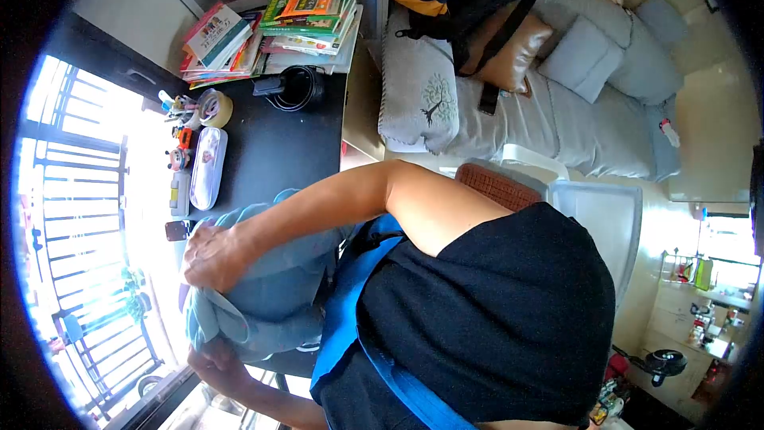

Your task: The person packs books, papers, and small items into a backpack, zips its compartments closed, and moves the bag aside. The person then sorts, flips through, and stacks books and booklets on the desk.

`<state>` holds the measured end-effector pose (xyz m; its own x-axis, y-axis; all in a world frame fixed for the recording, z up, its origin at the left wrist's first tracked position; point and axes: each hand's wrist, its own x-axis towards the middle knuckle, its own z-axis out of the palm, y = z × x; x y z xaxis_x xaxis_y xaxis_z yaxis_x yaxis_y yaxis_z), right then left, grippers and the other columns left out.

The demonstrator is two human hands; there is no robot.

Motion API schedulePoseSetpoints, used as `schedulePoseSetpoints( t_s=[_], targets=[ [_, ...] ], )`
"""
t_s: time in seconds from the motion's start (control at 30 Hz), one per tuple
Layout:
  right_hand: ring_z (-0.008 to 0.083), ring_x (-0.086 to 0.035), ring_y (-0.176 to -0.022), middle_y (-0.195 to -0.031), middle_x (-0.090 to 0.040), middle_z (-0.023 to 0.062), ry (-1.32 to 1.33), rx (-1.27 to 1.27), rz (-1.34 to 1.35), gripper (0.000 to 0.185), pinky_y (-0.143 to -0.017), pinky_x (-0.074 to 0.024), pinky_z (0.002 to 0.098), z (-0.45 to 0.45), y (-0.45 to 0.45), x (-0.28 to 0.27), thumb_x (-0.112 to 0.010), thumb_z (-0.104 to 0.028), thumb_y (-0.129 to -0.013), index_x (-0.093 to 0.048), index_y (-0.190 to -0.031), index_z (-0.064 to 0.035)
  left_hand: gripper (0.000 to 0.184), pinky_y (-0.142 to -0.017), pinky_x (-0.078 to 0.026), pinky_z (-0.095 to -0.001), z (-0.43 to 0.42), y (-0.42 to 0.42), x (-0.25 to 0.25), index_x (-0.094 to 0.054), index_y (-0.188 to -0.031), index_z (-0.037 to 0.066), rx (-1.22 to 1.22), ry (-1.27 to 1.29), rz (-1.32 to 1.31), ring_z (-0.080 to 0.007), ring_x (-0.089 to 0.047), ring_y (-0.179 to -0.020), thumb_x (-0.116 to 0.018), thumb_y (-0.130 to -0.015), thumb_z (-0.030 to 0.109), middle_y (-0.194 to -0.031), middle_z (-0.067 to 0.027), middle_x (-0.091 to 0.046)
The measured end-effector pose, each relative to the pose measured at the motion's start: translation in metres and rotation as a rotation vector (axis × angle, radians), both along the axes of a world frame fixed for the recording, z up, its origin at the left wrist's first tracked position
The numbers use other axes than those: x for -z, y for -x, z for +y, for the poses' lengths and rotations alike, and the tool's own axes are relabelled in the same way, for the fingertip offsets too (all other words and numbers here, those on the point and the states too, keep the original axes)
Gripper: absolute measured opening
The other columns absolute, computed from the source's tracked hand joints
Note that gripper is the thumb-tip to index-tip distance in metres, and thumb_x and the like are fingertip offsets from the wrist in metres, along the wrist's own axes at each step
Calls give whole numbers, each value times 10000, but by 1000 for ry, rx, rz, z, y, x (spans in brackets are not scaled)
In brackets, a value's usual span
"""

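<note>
A soft grey-blue cloth (274, 302), perhaps a garment, is bunched up over the near end of the dark desk (278, 155). My right hand (213, 259) is closed on its upper far part, fingers curled into the fabric. Lower down, my left hand (215, 362) grips the cloth's other edge, with its fingertips partly hidden in the folds. A phone-like dark object (179, 230) lies just beyond my right hand. Close by is a pale pencil case (208, 169).
Book stacks (310, 20), a coiled black cable (298, 89) and tape rolls (213, 107) occupy the desk. A barred window (87, 231) is ahead. To my right, a grey sofa (509, 131) holds a backpack (469, 0) and cushions. A white plastic chair (597, 199) stands behind me.
</note>
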<state>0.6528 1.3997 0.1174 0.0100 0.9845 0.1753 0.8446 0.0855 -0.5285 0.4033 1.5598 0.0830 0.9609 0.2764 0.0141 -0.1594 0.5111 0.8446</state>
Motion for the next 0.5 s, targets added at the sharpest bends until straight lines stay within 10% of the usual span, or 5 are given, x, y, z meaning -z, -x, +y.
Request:
schedulePoseSetpoints(
  t_s=[0.17, 0.27, 0.4, 0.43, 0.5],
  targets=[
    [305, -648, -809, -864, -661, 166, -128, -63, 137, 257, -748, -503, 425, -29, 12, -15, -646, -214, -733, -656, -907, -26, 285, -754, -457, -307, -7, 15, 3, -537, -1057, -20, -136, -115, -38, -156, -537, -809, -498, -900, 215, -854, -64, -526],
    [277, -647, -795, -840, -657, 155, -230, -24, 216, 253, -742, -499, 408, -57, 27, -29, -653, -235, -733, -655, -885, -33, 266, -799, -468, -319, -51, -14, -35, -529, -1080, -23, -826, -1357, 319, -193, -566, -916, -448, -932, 183, -965, -132, -564],
    [247, -640, -745, -791, -644, 139, -356, 162, 310, 265, -717, -491, 371, -84, 37, -44, -668, -271, -731, -647, -859, -40, 405, -747, -508, -356, -30, -51, -44, -534, -1073, -9, -813, -1155, 84, -243, -580, -946, -466, -928, 362, -1023, -161, -585],
    [249, -636, -727, -779, -642, 134, -448, 218, 295, 272, -701, -490, 361, -91, 33, -44, -679, -267, -719, -647, -864, -38, 358, -798, -485, -357, -34, -61, -58, -517, -1123, -9, -686, -1489, -103, -240, -561, -968, -452, -938, 291, -1041, -158, -561],
    [236, -630, -687, -764, -644, 144, -623, 310, 391, 280, -681, -487, 353, -114, 19, -48, -685, -237, -677, -653, -858, -25, 285, -749, -457, -338, -38, -85, -85, -527, -1049, 7, -286, -944, -144, -193, -541, -879, -482, -906, 250, -957, -106, -546]
  ],
)
